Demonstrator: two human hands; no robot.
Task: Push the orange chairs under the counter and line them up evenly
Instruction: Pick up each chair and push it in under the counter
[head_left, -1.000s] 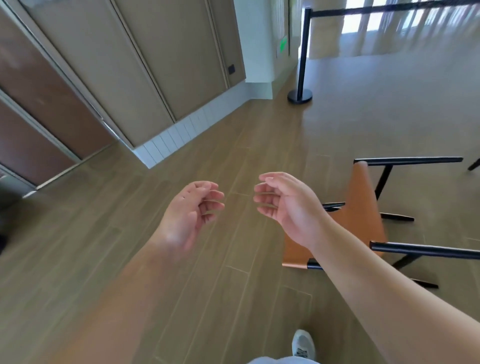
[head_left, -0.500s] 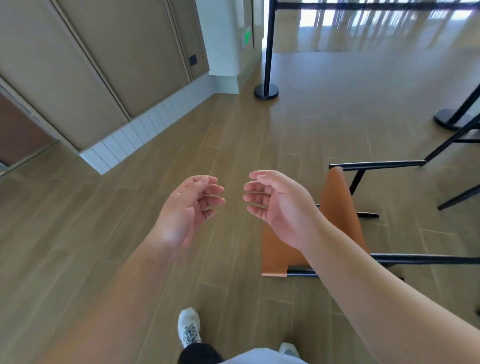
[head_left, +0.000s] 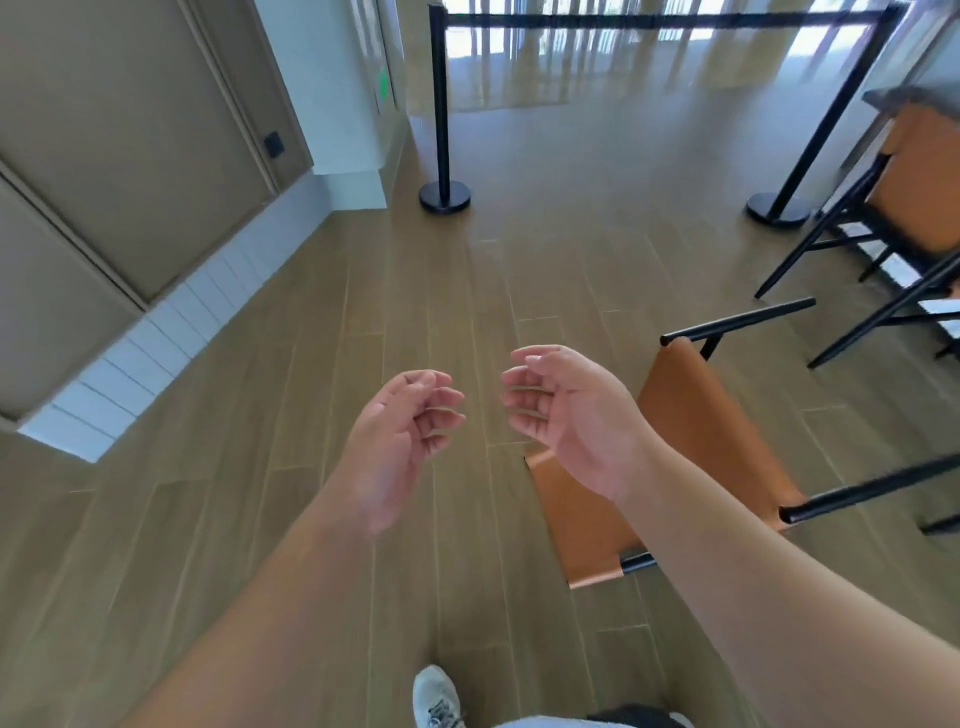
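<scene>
The nearest orange chair (head_left: 691, 447) stands on the wooden floor (head_left: 311, 467), low and to the right of both hands, and the right forearm crosses in front of a part of its seat. Its two black armrest bars run toward the right edge of the view, one at the far side (head_left: 737, 322) and one at the near side (head_left: 872, 488), so the long axis of the chair points to the right, toward the worktop (head_left: 914, 98), of which only a corner shows at the upper right. A second orange chair (head_left: 919, 192) already sits below that corner, well apart from the first. The right hand (head_left: 566, 415) is the nearer one: it hovers above the left edge of the seat, while the left hand (head_left: 400, 436) is further left, over bare floor. Both hands are held up in front of the body with palms turned toward each other, and their fingers (head_left: 524, 410) are loosely curled and hold nothing. No hand touches the chair yet. I judge that the coming move needs the right hand to go down and to the right to one armrest bar, with the left hand following across, so that the push goes along the chair's axis toward the worktop. A black barrier post (head_left: 441, 104) stands farther back, out of this path.
</scene>
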